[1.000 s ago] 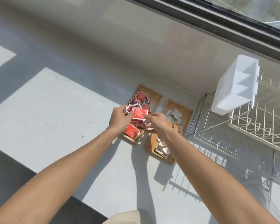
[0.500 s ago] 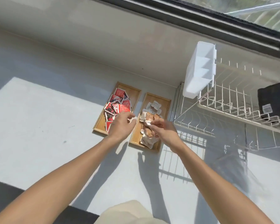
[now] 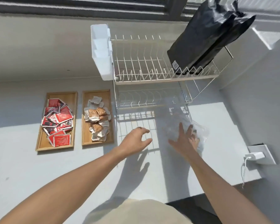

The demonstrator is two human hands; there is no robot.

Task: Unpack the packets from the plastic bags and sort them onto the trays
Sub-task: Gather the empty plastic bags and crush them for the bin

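Two wooden trays lie side by side on the grey counter. The left tray (image 3: 40, 143) holds a heap of red packets (image 3: 58, 120). The right tray (image 3: 84, 139) holds white and brown packets (image 3: 98, 118). A crumpled clear plastic bag (image 3: 199, 131) lies on the counter to the right, below the dish rack. My right hand (image 3: 187, 139) is spread over the bag with fingers apart, touching it. My left hand (image 3: 136, 139) hovers open over the counter between the right tray and the bag, holding nothing.
A two-tier wire dish rack (image 3: 152, 75) stands at the back, with a white cutlery holder (image 3: 102, 52) on its left end and a black bag (image 3: 205, 36) on its top tier. A wall socket with a white charger (image 3: 255, 156) is at the right.
Both hands have left the trays and moved right toward the clear plastic bag. The view has swung right, so the trays now sit at the left.
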